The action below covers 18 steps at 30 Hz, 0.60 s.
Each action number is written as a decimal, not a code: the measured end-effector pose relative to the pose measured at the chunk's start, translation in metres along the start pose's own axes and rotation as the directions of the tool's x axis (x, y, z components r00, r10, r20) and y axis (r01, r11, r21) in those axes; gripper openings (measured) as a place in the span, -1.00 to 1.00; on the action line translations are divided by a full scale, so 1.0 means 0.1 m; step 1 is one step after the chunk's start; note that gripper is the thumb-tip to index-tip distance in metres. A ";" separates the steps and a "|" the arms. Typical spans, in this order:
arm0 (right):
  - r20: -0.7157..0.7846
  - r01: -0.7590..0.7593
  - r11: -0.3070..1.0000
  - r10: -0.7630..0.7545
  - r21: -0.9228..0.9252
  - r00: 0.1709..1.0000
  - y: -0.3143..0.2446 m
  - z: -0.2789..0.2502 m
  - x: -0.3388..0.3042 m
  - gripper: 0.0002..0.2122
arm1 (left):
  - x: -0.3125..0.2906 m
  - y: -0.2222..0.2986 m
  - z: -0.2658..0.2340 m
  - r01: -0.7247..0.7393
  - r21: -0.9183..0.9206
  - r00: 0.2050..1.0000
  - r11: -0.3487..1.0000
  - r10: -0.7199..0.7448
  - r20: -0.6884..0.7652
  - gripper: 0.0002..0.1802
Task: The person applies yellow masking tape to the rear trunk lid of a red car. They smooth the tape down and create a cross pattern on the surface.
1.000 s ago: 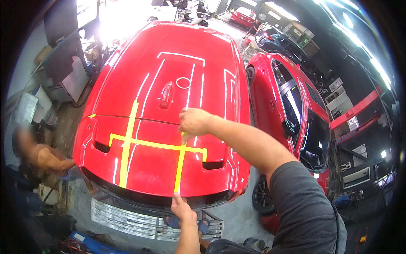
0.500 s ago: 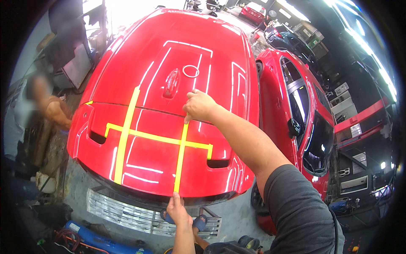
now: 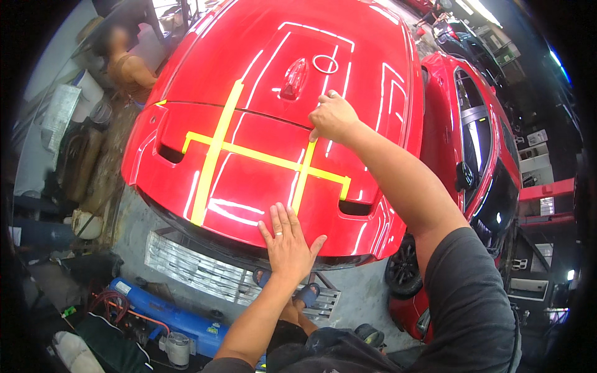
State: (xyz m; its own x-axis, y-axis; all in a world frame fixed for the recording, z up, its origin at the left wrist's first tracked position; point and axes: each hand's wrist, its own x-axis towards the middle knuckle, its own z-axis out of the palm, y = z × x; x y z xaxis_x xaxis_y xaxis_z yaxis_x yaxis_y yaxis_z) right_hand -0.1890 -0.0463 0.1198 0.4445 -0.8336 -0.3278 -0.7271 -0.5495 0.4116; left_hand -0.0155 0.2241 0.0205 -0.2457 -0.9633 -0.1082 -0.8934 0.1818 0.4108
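A glossy red car roof and its rear spoiler lie before me, crossed by yellow tape. My left hand rests flat over the near end of the right lengthwise tape strip, fingers spread; a ring shows on one finger. At that strip's far end, close to the roof seam, my right hand has its fingers curled in and the thumb on the tape. A wider tape strip runs lengthwise further left. One crosswise tape strip passes both, bending toward a dark slot on each side.
A red antenna fin and a pale ring are on the roof. Another red car stands close at right. At left is a person. A metal step and a blue tank are below.
My left hand has gone from pinching the strip's near end to lying flat on it. My right hand stays at the far end. The view has shifted, and the person at left now stands higher.
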 end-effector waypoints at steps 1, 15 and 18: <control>0.010 -0.011 1.000 0.011 -0.022 1.000 0.00 -0.01 0.00 -0.56 | 0.06 0.04 0.02 0.011 0.017 1.000 1.000 -0.010 -0.028 0.24; -0.066 -0.022 0.998 0.018 -0.057 0.998 -0.05 0.11 -0.09 -0.61 | 1.20 0.71 0.08 0.072 0.078 0.997 0.994 -0.070 -0.028 0.33; -0.034 -0.022 0.998 0.020 -0.057 0.999 -0.04 0.04 -0.09 -0.62 | 1.31 0.79 0.12 0.134 0.069 0.991 0.989 -0.132 -0.039 0.32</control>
State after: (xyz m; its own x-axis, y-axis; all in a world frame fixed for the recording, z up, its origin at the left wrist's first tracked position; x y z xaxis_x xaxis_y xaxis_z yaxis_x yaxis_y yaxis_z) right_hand -0.1922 -0.0365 0.1171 0.4474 -0.8460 -0.2899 -0.7058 -0.5331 0.4665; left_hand -0.1230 0.1147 0.0278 -0.1109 -0.9858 -0.1260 -0.9420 0.0639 0.3293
